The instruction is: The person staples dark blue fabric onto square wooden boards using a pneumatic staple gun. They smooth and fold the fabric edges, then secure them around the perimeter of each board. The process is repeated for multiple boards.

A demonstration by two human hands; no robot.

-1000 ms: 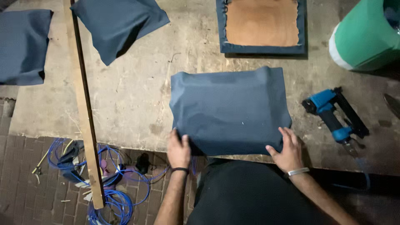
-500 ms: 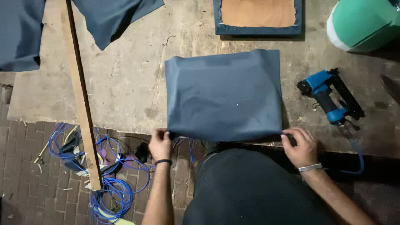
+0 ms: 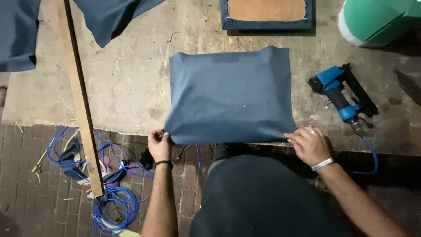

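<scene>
Two hands pinched the near corners of the blue fabric-covered panel (image 3: 230, 94) at mid-frame on the workbench (image 3: 131, 83): left hand (image 3: 158, 145) at lower left, right hand (image 3: 310, 145) at lower right. Doing it well probably meant pulling evenly so the cloth stayed smooth, with the blue staple gun (image 3: 342, 94) waiting at right.

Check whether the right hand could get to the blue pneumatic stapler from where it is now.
Probably yes. The right hand pinches the near right corner of the blue fabric-covered panel, and the pneumatic stapler lies just beyond it on bare workbench, nothing between. It would have to release the fabric first.
</scene>
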